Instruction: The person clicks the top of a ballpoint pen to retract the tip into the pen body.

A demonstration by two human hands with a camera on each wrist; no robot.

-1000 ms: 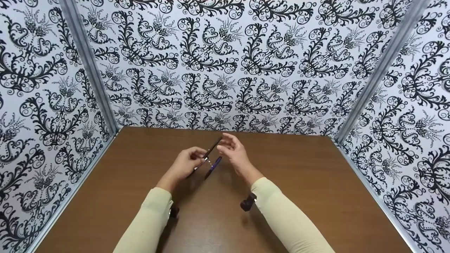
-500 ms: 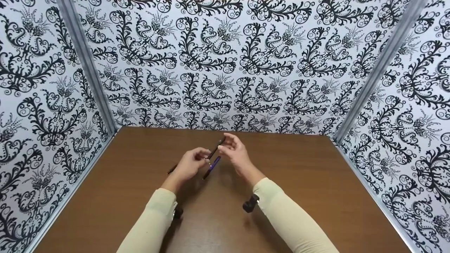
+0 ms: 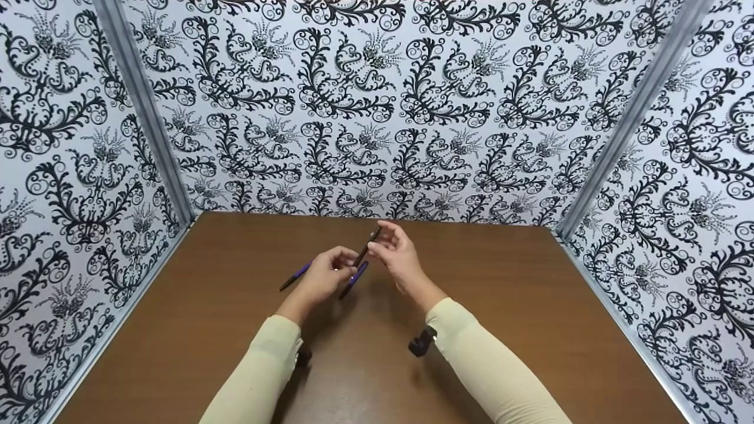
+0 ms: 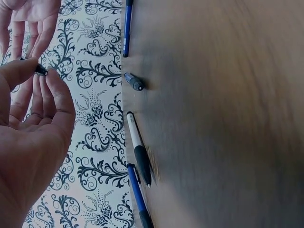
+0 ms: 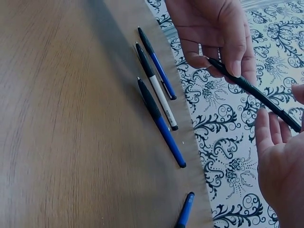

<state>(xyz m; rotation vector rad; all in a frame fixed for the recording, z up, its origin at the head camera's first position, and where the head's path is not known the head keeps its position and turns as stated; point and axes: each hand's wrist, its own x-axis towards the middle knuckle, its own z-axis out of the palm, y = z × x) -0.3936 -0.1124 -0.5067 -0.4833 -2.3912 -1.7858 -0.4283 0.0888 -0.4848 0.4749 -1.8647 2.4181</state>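
Observation:
In the head view a black pen (image 3: 366,250) slants above the table between my two hands. My left hand (image 3: 323,272) pinches its lower end between thumb and fingers, clearly seen in the right wrist view. Around the pen's other end, my right hand (image 3: 397,256) has relaxed fingers, its thumb apart from the pen in the right wrist view. Below lie a white pen (image 5: 163,100) with a black grip and blue pens, one (image 5: 168,140) beside it and another (image 5: 161,76) on its far side. My left hand partly covers these pens in the head view.
Another blue pen (image 5: 186,209) lies apart from the row in the right wrist view. The brown wooden table (image 3: 500,306) is enclosed by patterned walls (image 3: 377,118) at the back and sides. Dark wrist cameras (image 3: 421,343) hang under the sleeves.
My left hand has moved slightly right, bringing the black pen further between the right hand's fingers and thumb. A blue pen left of the left hand has come into view. The right hand barely moved.

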